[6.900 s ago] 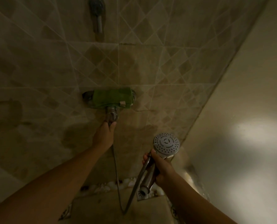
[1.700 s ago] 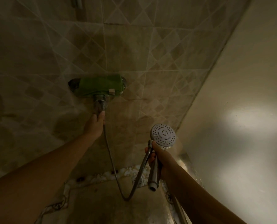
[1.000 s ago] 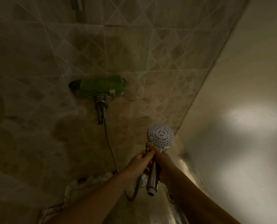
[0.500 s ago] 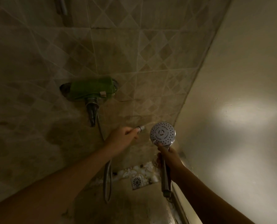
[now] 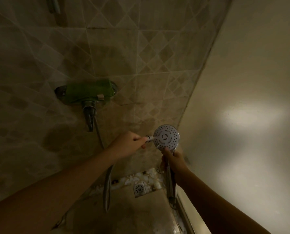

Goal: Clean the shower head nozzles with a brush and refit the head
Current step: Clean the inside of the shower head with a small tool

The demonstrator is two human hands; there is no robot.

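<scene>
- Facing the camera, the shower head (image 5: 166,137) sits right of centre with its nozzle face turned near. Its long axis runs from the face down along the handle (image 5: 170,181) toward the floor.
- Right hand (image 5: 174,162) grips the handle just below the face, fingers curled round it.
- Brush (image 5: 150,138), judged so from the task, is a short tool with a dark ring and pale tip. Its long axis lies left-right, tip touching the face's left rim.
- Left hand (image 5: 128,145) grips the brush, just left of the face.
- Judgement: the next stroke runs rightward across the nozzles, crosswise to the handle.
- Hose (image 5: 107,183) hangs from the green-wrapped mixer (image 5: 88,92), apart from the handle; floor drain (image 5: 139,190) lies between them.
</scene>
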